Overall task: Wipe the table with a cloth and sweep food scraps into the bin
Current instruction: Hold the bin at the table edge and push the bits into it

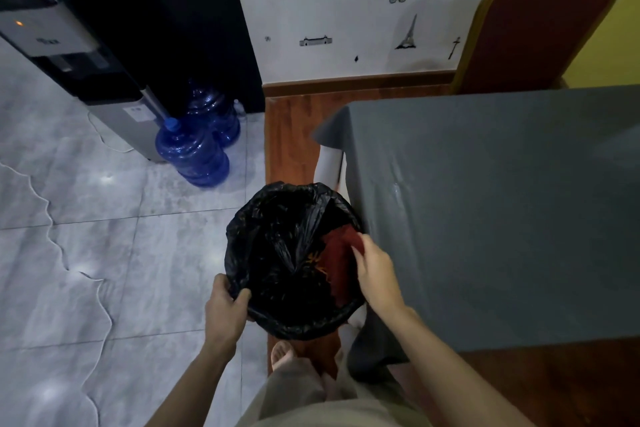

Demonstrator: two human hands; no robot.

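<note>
A round bin lined with a black plastic bag (277, 253) is held up beside the left edge of the table, which wears a grey tablecloth (502, 201). My left hand (225, 308) grips the bin's near rim, thumb inside the liner. My right hand (375, 270) holds a dark red cloth (341, 263) with yellow markings; the cloth hangs down inside the bin on its right side. A faint wet streak shows on the tablecloth near the bin. No scraps are visible on the cloth-covered table.
A red chair with a gold frame (530, 21) stands behind the table. Two blue water jugs (194, 152) and a water dispenser (69, 55) stand at the left on the grey tiles. A white cable (100, 305) trails over the floor. My feet are below the bin.
</note>
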